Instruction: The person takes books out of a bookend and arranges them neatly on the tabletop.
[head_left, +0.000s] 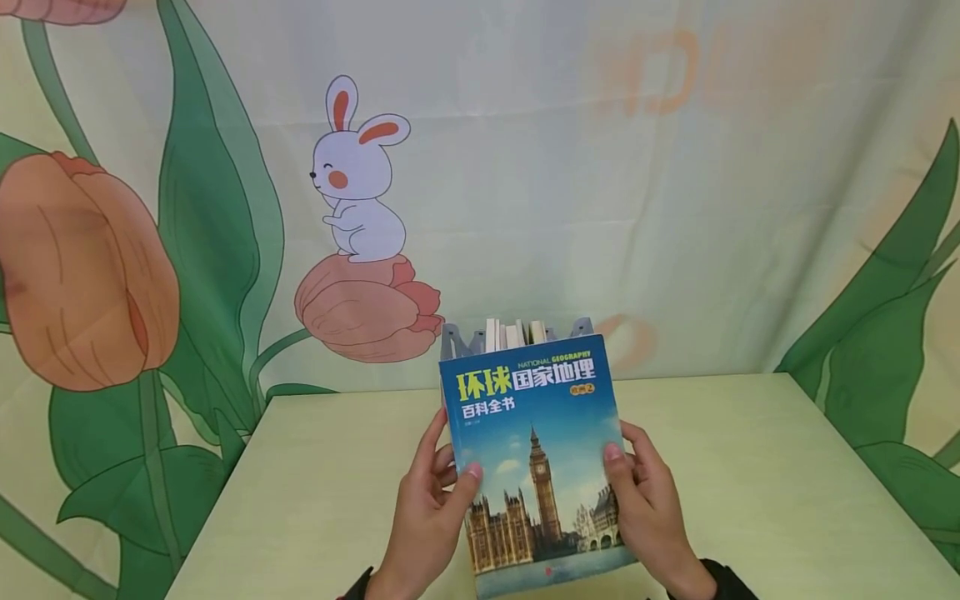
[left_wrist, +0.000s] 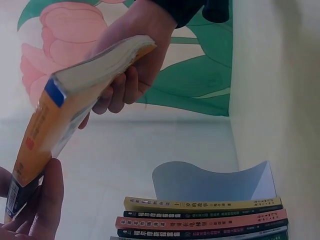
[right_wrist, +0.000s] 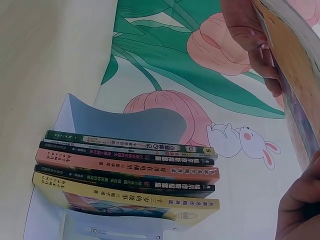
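At the lower centre of the head view, the left hand (head_left: pixel 429 512) and right hand (head_left: pixel 655 510) grip a book (head_left: pixel 538 408) by opposite edges, thumbs in front. Probably fairly heavy, bendable and slick-covered, it suits this hold.

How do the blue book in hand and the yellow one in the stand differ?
The blue book is held by the left hand and right hand; the yellow book stands on end in the stand. The blue book tilts, front cover facing the head camera; the yellow book's spine faces the wrist cameras. The blue book's cover pictures a clock tower; the yellow book's spine shows a line of lettering. Both bear printed Chinese characters.
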